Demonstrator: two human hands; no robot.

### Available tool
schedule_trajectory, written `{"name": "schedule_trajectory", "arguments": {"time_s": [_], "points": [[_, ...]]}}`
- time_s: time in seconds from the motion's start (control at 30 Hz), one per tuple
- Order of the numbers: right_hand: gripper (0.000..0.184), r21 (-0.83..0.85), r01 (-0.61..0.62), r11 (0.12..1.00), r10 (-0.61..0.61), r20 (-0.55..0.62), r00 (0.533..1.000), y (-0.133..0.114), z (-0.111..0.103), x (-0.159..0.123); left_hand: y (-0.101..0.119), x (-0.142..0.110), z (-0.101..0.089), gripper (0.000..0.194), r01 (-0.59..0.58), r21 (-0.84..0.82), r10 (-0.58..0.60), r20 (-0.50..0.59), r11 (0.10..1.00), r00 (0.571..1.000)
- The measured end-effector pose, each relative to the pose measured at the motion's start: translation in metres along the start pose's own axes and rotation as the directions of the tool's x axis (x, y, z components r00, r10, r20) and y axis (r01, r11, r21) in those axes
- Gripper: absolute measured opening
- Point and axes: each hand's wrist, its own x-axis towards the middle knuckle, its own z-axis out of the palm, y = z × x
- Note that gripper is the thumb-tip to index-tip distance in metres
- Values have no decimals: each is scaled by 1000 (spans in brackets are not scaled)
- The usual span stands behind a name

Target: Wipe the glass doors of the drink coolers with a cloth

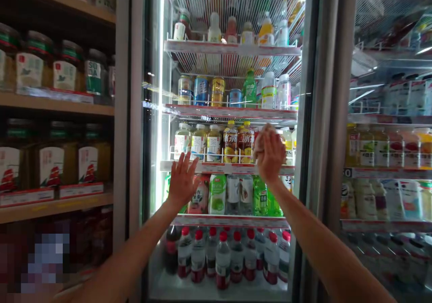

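I stand in front of a lit drinks fridge with a glass door [153, 114]. My left hand [182, 179] lies flat against the glass, fingers spread and pointing up, level with the third shelf rail. My right hand [272, 159] is higher and further right, pressing a small pale crumpled cloth [260, 143] against the glass in front of the yellow-capped tea bottles [230, 143]. Only the cloth's upper left edge shows past my fingers. Both forearms reach up from the bottom of the view.
Inside the fridge, wire shelves carry rows of bottles, with red-capped bottles [223, 255] at the bottom. Wooden shelves with labelled jars [64, 71] stand to the left. A second glass-door fridge [388, 150] is on the right. A grey door frame [324, 114] separates the two.
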Motion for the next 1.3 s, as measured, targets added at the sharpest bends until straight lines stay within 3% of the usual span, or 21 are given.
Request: {"name": "schedule_trajectory", "arguments": {"time_s": [0.03, 0.1, 0.17, 0.2, 0.27, 0.33, 0.4, 0.47, 0.53, 0.6, 0.67, 0.77, 0.83, 0.87, 0.93, 1.0, 1.07, 1.13, 1.17, 1.23, 1.3], "points": [[57, 44, 106, 993, -109, 76, 991, -16, 2, -7, 2, 3, 0, 49, -17, -5, 17, 9, 1000, 1000], [58, 134, 288, 948, -311, 208, 927, -34, 0, -28, 3, 6, 1, 48, -49, -11, 49, 26, 999, 998], [56, 156, 343, 926, -373, 245, 895, -26, -8, -41, -3, 7, 0, 48, -30, -11, 31, 31, 999, 999], [54, 127, 306, 943, -328, 221, 919, -12, -12, -40, -9, 7, -2, 49, 5, -11, -5, 29, 1000, 1000], [52, 27, 96, 995, -98, 90, 991, 18, -15, -25, -23, 8, -5, 51, 116, -9, -116, 7, 993, 993], [52, -23, -142, 990, 141, -48, 989, 31, -9, 0, -32, 14, -9, 52, 209, -5, -209, -23, 978, 978], [53, -7, -190, 982, 189, -57, 980, 13, 3, 17, -28, 23, -10, 52, 193, -1, -193, -29, 981, 981], [55, 29, -53, 998, 52, 50, 997, -28, 15, 19, -15, 32, -8, 50, 76, -1, -76, -6, 997, 997], [55, 55, 106, 993, -113, 164, 980, -64, 21, 10, 0, 38, -5, 49, -47, -6, 47, 24, 999, 999], [48, 55, 197, 979, -204, 216, 955, -71, 19, 0, 7, 40, -3, 48, -93, -4, 93, 29, 996, 995], [42, 24, 186, 982, -187, 186, 965, -43, 9, -1, 0, 40, -4, 49, -66, 3, 66, 13, 998, 998], [44, -62, -95, 994, 95, -3, 996, 23, -4, 18, -21, 38, -7, 53, 42, 3, -42, -20, 999, 999], [49, -74, -284, 956, 274, -118, 954, 40, -3, 35, -30, 37, -7, 55, 107, -7, -107, -32, 994, 994], [51, -65, -306, 950, 295, -136, 946, 35, 2, 40, -31, 37, -6, 56, 129, -10, -130, -39, 992, 991], [53, -35, -182, 983, 179, -72, 981, 0, 16, 40, -29, 38, -4, 57, 156, -15, -156, -50, 988, 986], [53, 29, 82, 996, -84, 56, 995, -46, 28, 27, -25, 38, -3, 58, 166, -13, -167, -51, 986, 985], [54, 115, 318, 941, -335, 182, 924, -77, 31, 12, -26, 38, -6, 57, 151, -4, -151, -21, 989, 988], [54, 147, 388, 910, -414, 262, 872, -74, 24, 9, -34, 37, -12, 56, 146, 9, -147, 13, 989, 989], [53, 117, 342, 932, -362, 273, 891, -61, 19, 15, -41, 37, -16, 55, 169, 17, -170, 18, 985, 985], [51, -15, 99, 995, -94, 198, 976, -25, 11, 41, -56, 36, -22, 56, 245, 30, -245, 12, 969, 969], [53, -115, -201, 973, 208, 51, 977, -1, 11, 75, -69, 35, -26, 58, 297, 35, -298, 14, 954, 955]]}}
